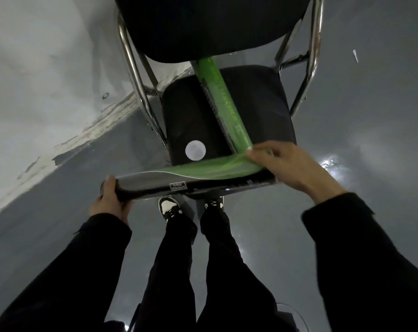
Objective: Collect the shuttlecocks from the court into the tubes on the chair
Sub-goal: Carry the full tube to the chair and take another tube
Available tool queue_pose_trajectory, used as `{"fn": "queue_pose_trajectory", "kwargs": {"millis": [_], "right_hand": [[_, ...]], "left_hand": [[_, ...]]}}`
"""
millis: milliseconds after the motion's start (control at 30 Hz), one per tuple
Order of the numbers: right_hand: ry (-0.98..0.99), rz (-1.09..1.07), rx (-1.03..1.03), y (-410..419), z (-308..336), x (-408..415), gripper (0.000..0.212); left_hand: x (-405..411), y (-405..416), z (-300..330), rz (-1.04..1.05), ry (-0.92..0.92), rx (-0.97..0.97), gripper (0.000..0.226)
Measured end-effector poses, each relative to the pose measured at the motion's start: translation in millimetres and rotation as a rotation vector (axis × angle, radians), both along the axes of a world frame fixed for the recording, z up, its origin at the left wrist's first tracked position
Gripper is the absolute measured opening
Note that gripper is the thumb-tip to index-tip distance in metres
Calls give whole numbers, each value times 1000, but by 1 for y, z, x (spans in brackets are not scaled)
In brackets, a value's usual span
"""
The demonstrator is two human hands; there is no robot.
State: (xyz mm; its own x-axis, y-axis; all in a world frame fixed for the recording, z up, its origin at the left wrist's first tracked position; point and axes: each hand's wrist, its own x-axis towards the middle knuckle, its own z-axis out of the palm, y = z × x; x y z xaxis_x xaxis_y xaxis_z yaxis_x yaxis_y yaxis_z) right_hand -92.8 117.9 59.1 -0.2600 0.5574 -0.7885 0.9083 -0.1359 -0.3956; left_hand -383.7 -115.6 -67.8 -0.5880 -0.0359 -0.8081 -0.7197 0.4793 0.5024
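Observation:
I hold a long green and grey shuttlecock tube crosswise over the front edge of a black chair. My left hand grips its left end. My right hand grips its right end, fingers curled over the top. A second green tube lies lengthwise on the seat, running from under the backrest to the front edge, where it meets the held tube. A round white tube cap lies on the seat at the front left. No shuttlecock on the floor is plainly recognisable.
The chair has chrome legs and a black backrest. My two feet stand just before the chair on the grey floor. A white worn wall base runs at left. A small white object lies on the floor far right.

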Motion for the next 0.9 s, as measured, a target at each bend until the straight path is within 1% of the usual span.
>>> {"fn": "queue_pose_trajectory", "kwargs": {"millis": [33,100,133,167,200,267,300,333,400,433,533,600,633,667,733,800,900], "right_hand": [[-30,90,-61,-1,1,12,74],[-53,215,-206,-8,-3,31,75],[-40,241,-256,-14,-9,41,72],[-9,224,-282,-20,-16,51,67],[39,155,-294,-27,-22,60,62],[154,-78,-314,-40,-34,76,60],[196,-193,-320,-48,-39,85,62],[230,-295,-315,-58,-43,94,70],[269,-458,-237,-81,-56,112,88],[279,-535,-193,-92,-59,117,87],[305,-717,-49,-104,-68,124,56],[265,-792,42,-98,-84,121,34],[236,-809,73,-92,-94,117,28],[209,-818,101,-84,-104,112,27],[199,-817,147,-69,-126,104,41],[178,-774,164,-54,-143,94,55],[117,-701,215,-33,-163,78,69]], "left_hand": [[-2,10,-1,-40,18,10,57],[1,37,7,-87,67,-19,45],[5,51,13,-87,80,20,41],[7,60,12,-74,78,98,37],[10,68,13,-64,59,185,35],[17,81,16,-95,-12,309,42],[23,86,16,-135,-57,331,45],[31,91,18,-185,-91,323,43],[48,95,17,-264,-155,292,41],[55,96,15,-286,-193,283,42],[74,96,9,-338,-299,219,53],[87,93,3,-342,-327,177,55],[92,92,2,-351,-328,157,52],[98,90,2,-360,-338,138,49],[109,85,0,-378,-357,114,45],[116,79,2,-405,-356,79,46],[120,71,3,-426,-342,42,42]]}}
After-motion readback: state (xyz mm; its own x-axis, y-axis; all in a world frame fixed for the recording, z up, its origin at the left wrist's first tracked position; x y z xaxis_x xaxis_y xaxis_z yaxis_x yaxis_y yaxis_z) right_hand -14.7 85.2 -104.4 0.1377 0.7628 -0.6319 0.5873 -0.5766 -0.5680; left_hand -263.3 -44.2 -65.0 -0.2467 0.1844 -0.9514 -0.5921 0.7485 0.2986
